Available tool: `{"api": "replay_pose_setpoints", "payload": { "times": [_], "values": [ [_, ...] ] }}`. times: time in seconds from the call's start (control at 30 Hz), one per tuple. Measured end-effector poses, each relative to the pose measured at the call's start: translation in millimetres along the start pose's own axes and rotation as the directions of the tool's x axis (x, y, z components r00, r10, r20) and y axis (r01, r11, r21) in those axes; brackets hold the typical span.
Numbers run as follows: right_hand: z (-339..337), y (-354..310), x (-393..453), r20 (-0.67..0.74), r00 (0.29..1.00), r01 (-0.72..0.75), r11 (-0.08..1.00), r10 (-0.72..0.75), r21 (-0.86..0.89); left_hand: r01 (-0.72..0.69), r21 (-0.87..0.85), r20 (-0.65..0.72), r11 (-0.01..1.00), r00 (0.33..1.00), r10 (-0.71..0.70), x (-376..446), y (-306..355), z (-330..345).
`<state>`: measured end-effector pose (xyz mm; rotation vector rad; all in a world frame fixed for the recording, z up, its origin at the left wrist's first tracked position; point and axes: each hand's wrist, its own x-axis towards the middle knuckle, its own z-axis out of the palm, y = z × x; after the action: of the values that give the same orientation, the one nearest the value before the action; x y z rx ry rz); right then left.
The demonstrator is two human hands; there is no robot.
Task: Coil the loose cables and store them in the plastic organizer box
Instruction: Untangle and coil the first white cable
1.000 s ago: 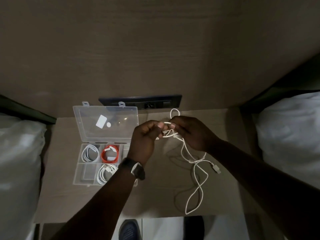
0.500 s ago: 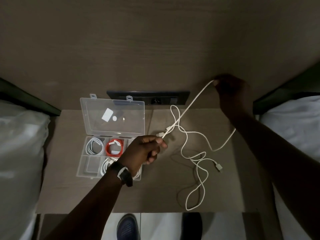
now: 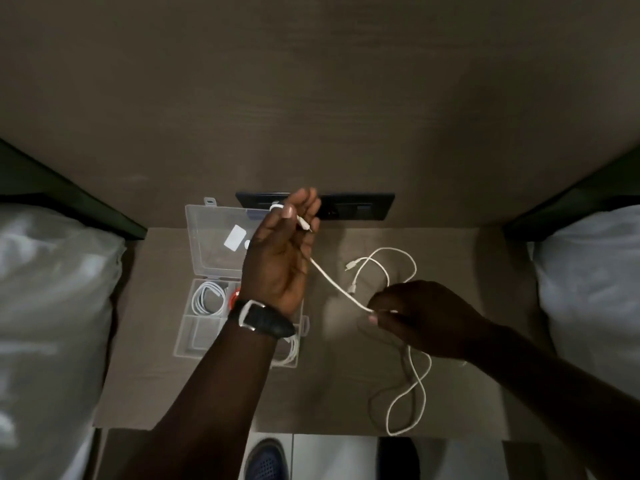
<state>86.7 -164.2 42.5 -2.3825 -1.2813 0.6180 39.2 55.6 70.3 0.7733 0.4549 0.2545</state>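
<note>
A loose white cable [image 3: 334,284] runs taut between my two hands, and the rest of it trails in loops on the tabletop toward the front edge. My left hand [image 3: 282,258] is raised, palm toward me, pinching the cable's plug end at thumb and fingers. My right hand [image 3: 420,313] pinches the cable lower and to the right. The clear plastic organizer box [image 3: 194,336] lies open under my left forearm. It holds a coiled white cable [image 3: 207,299], a partly hidden red coil [image 3: 234,296] and another white coil [image 3: 291,351].
The box's open lid [image 3: 211,244] leans toward the wall, below a black socket panel [image 3: 356,206]. White bedding [image 3: 52,306] flanks the small brown table [image 3: 329,386] on the left, and more white bedding [image 3: 588,289] on the right. A dark shoe [image 3: 266,460] shows below the table's front edge.
My left hand rose and turned palm toward me, still holding the plug end. My right hand came down from the wall to grip the cable lower, near the table.
</note>
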Motion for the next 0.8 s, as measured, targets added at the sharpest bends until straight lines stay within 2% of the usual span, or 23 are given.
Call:
{"api": "replay_pose_setpoints", "payload": {
  "times": [0.03, 0.1, 0.13, 0.17, 0.23, 0.27, 0.3, 0.37, 0.47, 0.6, 0.67, 0.7, 0.73, 0.8],
  "values": [
    [-11, -7, -4, -0.013, 0.998, 0.066, 0.998, -0.066, -0.002, -0.037, 0.218, -0.015, 0.975, 0.999, 0.041, 1, -3, -2],
    [-36, -15, -3, -0.153, 0.973, 0.177, 0.984, -0.175, 0.001, -0.081, 0.605, 0.076, 0.792, 0.996, 0.044, -6, -14, -2],
    [-49, -16, 3, -0.251, 0.946, 0.21, 0.978, -0.204, -0.004, -0.081, 0.68, 0.138, 0.728, 0.99, -0.019, -13, -22, 0],
    [-62, -16, 10, -0.335, 0.918, 0.222, 0.975, -0.213, -0.011, -0.027, 0.675, 0.16, 0.738, 0.981, -0.11, -20, -30, 4],
    [-77, -14, 29, -0.445, 0.884, 0.181, 0.983, -0.146, 0.037, 0.186, 0.495, 0.151, 0.849, 0.944, -0.294, -37, -41, 12],
    [-79, -13, 38, -0.465, 0.882, 0.141, 0.985, -0.079, 0.101, 0.3, 0.329, 0.17, 0.895, 0.914, -0.369, -45, -41, 14],
    [-77, -10, 45, -0.461, 0.887, 0.105, 0.98, -0.016, 0.168, 0.393, 0.131, 0.216, 0.91, 0.885, -0.413, -51, -40, 15],
    [-61, -5, 53, -0.428, 0.902, 0.043, 0.973, 0.059, 0.225, 0.466, -0.189, 0.302, 0.864, 0.865, -0.4, -57, -32, 17],
    [-31, 1, 44, -0.354, 0.932, -0.009, 0.98, 0.08, 0.198, 0.418, -0.306, 0.3, 0.855, 0.895, -0.33, -54, -16, 16],
    [-10, -5, 14, -0.193, 0.981, 0.042, 0.997, -0.028, 0.07, 0.187, -0.345, 0.108, 0.92, 0.981, -0.159, -33, 11, 6],
    [-10, -14, 1, -0.027, 0.995, 0.095, 0.995, -0.094, 0.023, 0.051, -0.251, 0.032, 0.967, 0.999, -0.044, -21, 16, 3],
    [-12, -21, -4, 0.028, 0.992, 0.123, 0.992, -0.123, 0.01, -0.023, -0.114, -0.01, 0.993, 1.0, 0.022, -17, 13, 3],
    [-18, -27, -7, 0.047, 0.986, 0.158, 0.988, -0.157, -0.005, -0.091, 0.093, -0.038, 0.992, 0.995, 0.095, -15, 9, 4],
    [-37, -39, -6, 0.012, 0.974, 0.229, 0.973, -0.228, -0.032, -0.139, 0.486, 0.05, 0.863, 0.99, 0.131, -21, -6, 9]
  ]
}}
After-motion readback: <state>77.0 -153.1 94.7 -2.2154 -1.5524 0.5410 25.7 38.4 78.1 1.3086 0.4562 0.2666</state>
